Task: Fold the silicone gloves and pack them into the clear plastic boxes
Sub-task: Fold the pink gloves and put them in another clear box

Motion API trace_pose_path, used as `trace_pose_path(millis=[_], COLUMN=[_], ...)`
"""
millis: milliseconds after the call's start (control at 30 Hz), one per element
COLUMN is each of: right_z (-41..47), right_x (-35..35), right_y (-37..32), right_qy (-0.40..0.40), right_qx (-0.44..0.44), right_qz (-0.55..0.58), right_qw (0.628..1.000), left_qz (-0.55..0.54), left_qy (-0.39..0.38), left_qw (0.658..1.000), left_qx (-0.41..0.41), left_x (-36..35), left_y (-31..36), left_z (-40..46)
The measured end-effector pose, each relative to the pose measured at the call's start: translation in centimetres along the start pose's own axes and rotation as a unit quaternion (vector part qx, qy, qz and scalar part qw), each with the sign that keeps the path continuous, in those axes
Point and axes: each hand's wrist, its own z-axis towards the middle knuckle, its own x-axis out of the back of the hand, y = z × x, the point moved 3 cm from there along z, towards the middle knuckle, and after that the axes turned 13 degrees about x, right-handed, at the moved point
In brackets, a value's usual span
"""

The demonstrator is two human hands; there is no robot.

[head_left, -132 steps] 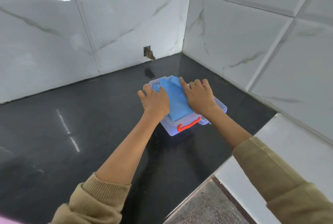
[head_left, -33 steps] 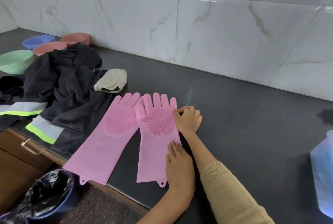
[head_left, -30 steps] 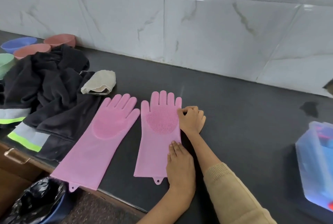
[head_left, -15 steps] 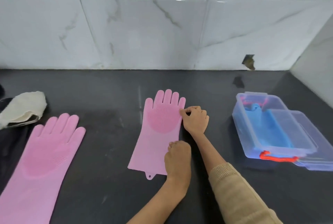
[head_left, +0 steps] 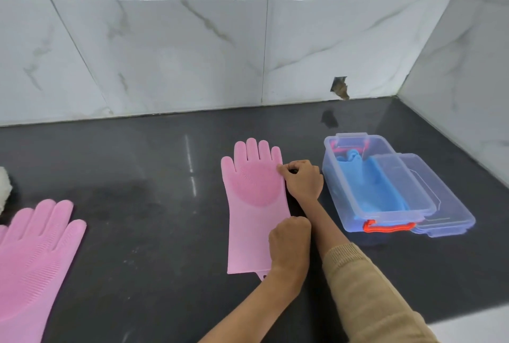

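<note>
**A:** As the head view has it, which way does the pink glove (head_left: 254, 205) lie from the two hands?

**B:** It lies flat on the dark countertop (head_left: 137, 232), just to the left of both. The right hand (head_left: 303, 180) pinches the glove's right edge up beside the little finger; the left hand (head_left: 289, 243) has its fingers curled over that same edge lower down, near the cuff. Both are closed on the glove, one ahead of the other along its side, and the forearms cross.

**A:** And its long axis?

**B:** It runs away from the person, toward the tiled wall (head_left: 192, 53). The fingers point at the wall, the cuff at the near edge of the counter, and the bristled palm faces up. So the hands sit in line with the length, not across it.

**A:** Which hand is nearer what?

**B:** The right one is nearer the fingertips, the left nearer the cuff. Judging by that grip, I'd say the coming move is a lengthwise fold, carrying the right edge leftward over the palm.

**A:** Where does it go afterwards?

**B:** Presumably a clear box. The one in sight (head_left: 377, 180) stands just right of the right hand, long axis also roughly toward the wall, orange handle (head_left: 388, 225) at the near end, blue gloves (head_left: 371, 185) already inside, and its lid (head_left: 429, 193) leaning on its right side.

**A:** Anything else?

**B:** A second pink glove (head_left: 35, 260) lies well apart at the far left, palm up, fingers pointing away too.
</note>
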Motion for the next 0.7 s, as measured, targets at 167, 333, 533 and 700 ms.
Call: trace_pose_path(millis=[167,333,533,700], right_z=[0.2,0.2,-0.2,-0.6], right_x=[0.3,0.5,1.0,0.4], right_y=[0.3,0.0,-0.5,-3.3], right_qy=[0.016,0.013,0.025,0.037], right_qx=[-0.004,0.003,-0.053,-0.085], right_qz=[0.031,0.047,0.146,0.294], right_qw=[0.999,0.999,0.987,0.951], left_qz=[-0.034,-0.068,-0.177,-0.227], left_qy=[-0.044,-0.018,0.01,0.106], left_qw=[0.998,0.997,0.983,0.956], left_qx=[0.017,0.014,0.056,0.151], left_x=[-0.9,-1.7,-0.6,2.3], left_y=[0.0,-0.7,-3.4,-8.2], left_z=[0.7,0.9,0.3,0.8])
